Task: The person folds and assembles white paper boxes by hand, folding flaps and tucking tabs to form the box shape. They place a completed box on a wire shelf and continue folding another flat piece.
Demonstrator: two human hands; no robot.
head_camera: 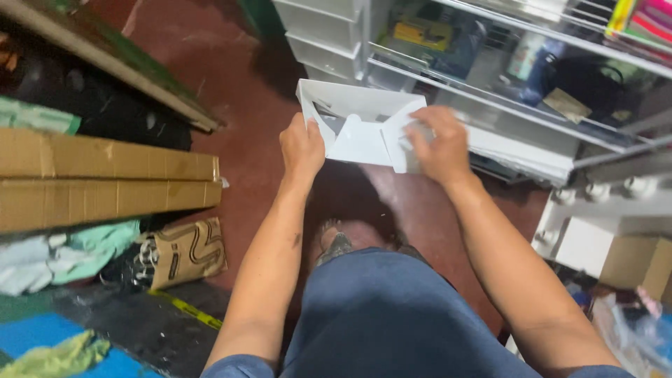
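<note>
Holding a white box point(360, 122) out in front of you above the red floor point(231, 105), you grip it with both hands. Your left hand point(302, 148) clasps its left edge, fingers wrapped behind the card and thumb on the near side. Your right hand point(437, 143) closes on the folded flap at its right end. The box sits tilted, open side toward you, and shows only bare white panels inside; what lies deeper cannot be made out. Behind it stand white drawers point(322, 31), and to the right wire shelves point(504, 105) carry a yellow pack, a black bag and other small goods, too blurred to tell apart. At your left lie long cardboard cartons point(105, 182), stacked, with a brown paper bag point(189, 252) just below them.
</note>
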